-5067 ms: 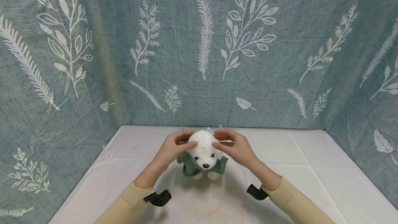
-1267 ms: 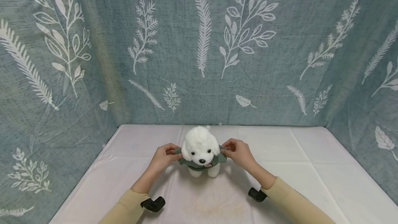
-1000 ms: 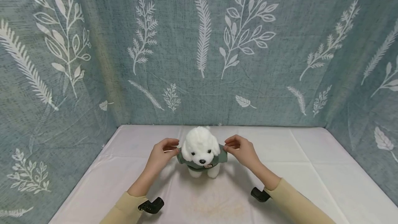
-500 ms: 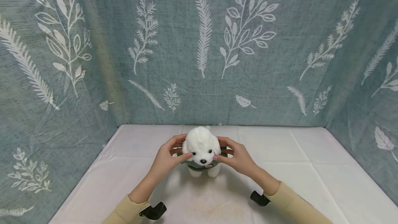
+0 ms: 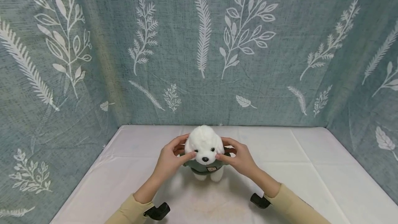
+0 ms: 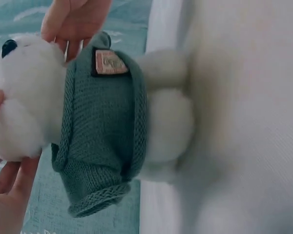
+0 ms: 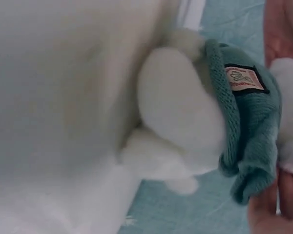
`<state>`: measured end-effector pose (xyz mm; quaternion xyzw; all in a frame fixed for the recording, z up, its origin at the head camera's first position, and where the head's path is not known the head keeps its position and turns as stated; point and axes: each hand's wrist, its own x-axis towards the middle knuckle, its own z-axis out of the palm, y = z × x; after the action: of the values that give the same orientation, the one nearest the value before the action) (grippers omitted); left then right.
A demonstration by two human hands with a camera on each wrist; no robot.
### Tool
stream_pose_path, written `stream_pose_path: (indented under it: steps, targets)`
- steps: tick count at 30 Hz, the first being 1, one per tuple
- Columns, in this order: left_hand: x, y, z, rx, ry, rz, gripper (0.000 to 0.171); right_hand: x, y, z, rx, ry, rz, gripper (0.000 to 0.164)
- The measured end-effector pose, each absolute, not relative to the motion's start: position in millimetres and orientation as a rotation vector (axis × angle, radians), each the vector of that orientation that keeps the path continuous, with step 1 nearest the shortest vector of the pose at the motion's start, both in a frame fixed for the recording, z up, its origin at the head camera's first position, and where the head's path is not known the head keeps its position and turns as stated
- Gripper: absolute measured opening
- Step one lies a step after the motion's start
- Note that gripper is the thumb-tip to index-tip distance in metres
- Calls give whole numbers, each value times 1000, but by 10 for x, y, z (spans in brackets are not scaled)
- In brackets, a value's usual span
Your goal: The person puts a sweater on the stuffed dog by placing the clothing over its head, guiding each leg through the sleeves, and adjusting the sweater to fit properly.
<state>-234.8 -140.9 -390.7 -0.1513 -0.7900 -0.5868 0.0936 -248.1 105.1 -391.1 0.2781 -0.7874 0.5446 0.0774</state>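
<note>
A white plush dog (image 5: 204,141) with dark eyes and nose faces the head camera, its body in a green knitted sweater (image 6: 100,112). On the sweater's chest sits a dark-edged label (image 7: 245,78). My left hand (image 5: 170,158) holds one side of the head, thumb on the cheek and fingers behind the ear. Mirroring it, my right hand (image 5: 238,156) grips the other side, thumb beside the muzzle. The head partly hides the fingers of both hands. Below the sweater's hem, the front legs (image 6: 171,122) show over the tabletop.
The table is covered with a white cloth (image 5: 289,175), with a faint brownish stain in front of the dog. Blue-green curtains (image 5: 174,44) with white leaf prints enclose the back and sides. Black wrist-worn pieces (image 5: 158,211) stick out at the sleeves (image 5: 132,210).
Both hands pinched the sweater's sleeves, let go, and moved inward to the dog's head. Over the last half second the dog has shifted slightly right and its label shows more.
</note>
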Motion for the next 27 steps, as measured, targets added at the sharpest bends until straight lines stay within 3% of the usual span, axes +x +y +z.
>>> stream_pose_path:
  steps: [9,18,23,27]
  targets:
    - [-2398,-1345,-3777,-426,-2371,-2059,42,-2410,1124,-3735,574,-2474,1556,38]
    - [-2443,-1278,-3808,-358,-2331,-2419,47,-2334,1126,-3566,422,-2575,1442,37]
    - [-2486,-1288,-3833,-293,-2371,-2315,44,-2372,1083,-3640,420,-2581,1471,41]
    - [-2491,-1295,-3857,-271,-2411,-1938,35,-2401,1036,-3752,431,-2598,1452,47]
